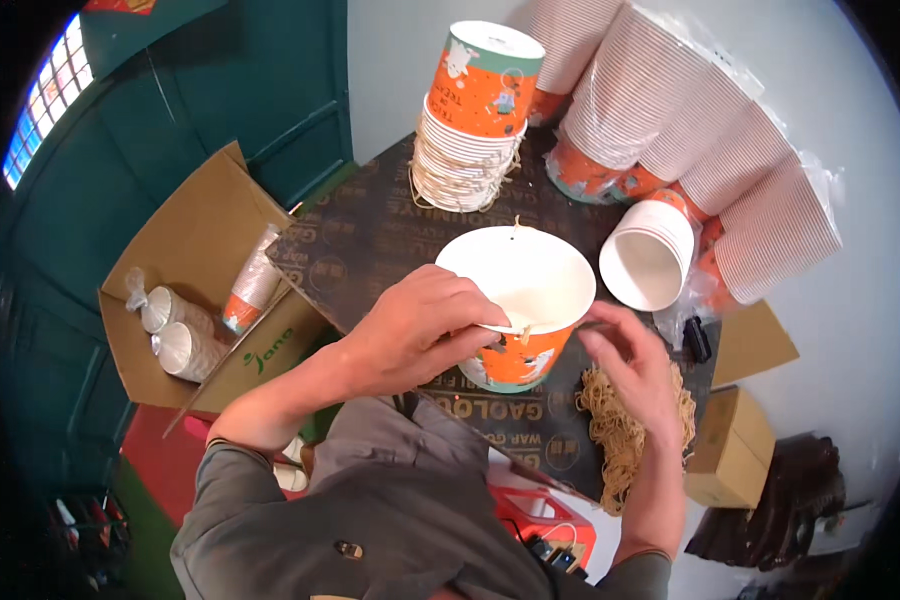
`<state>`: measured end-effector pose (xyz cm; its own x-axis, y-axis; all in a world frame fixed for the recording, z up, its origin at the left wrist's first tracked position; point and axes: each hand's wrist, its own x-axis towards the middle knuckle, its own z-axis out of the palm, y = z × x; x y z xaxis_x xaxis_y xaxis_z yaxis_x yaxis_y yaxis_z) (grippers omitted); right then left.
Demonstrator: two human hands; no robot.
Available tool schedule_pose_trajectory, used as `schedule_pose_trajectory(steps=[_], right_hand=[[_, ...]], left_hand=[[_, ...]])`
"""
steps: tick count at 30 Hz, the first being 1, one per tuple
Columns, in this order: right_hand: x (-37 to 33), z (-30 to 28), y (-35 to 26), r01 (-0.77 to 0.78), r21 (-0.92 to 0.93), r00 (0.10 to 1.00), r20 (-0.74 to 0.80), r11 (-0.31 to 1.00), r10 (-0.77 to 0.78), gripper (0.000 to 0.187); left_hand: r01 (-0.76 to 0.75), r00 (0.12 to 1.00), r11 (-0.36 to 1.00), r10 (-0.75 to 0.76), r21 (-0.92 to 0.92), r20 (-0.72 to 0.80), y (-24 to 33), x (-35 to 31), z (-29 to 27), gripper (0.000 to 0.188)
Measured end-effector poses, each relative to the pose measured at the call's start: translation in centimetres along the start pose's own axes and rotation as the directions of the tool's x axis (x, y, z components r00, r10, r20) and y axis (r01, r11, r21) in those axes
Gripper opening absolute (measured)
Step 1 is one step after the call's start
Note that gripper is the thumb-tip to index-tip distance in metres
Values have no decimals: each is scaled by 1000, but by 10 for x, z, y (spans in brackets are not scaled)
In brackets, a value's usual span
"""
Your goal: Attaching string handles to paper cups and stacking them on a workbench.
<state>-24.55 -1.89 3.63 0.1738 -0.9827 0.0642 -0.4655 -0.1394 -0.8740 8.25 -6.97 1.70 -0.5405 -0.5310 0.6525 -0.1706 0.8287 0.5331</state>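
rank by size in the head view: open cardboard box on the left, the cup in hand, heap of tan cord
1. Open cardboard box
2. Cup
3. Heap of tan cord
Judged by what shows; the right hand overlaps the heap.

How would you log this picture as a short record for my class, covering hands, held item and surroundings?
Left hand: grips the near rim of the paper bucket
Right hand: beside the bucket's right side; contact unclear
Bucket: open end up, white inside, mostly orange outside
Near right hand: tan cord pile on the dark table
Behind bucket: inverted bucket stack with cords
Back right: plastic-wrapped stacks
Left side: open cardboard box holding wrapped buckets
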Motion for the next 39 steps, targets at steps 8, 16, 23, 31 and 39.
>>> schedule_pose_trajectory(steps=[8,16,23,31,39], right_hand=[[17,27,-26,472,-423,867,61,774,-495,135],[137,6,-99,526,-130,761,-369,840,-533,79],[283,-29,-145,434,-214,762,-432,875,-483,71],[336,-4,-126,458,-50,822,-355,888,-444,66],[353,13,-88,466,-135,828,-282,874,-485,70]], left_hand=[[221,905,895,-336,-387,-260,12,22,-20,20],[43,891,841,-276,-539,-360,-44,156,-90,45],[1,855,962,-142,-272,-499,-117,226,-112,89],[-5,846,825,-298,-566,-442,-195,243,-114,53],[448,683,699,-670,-558,-291,-219,259,-116,33]])
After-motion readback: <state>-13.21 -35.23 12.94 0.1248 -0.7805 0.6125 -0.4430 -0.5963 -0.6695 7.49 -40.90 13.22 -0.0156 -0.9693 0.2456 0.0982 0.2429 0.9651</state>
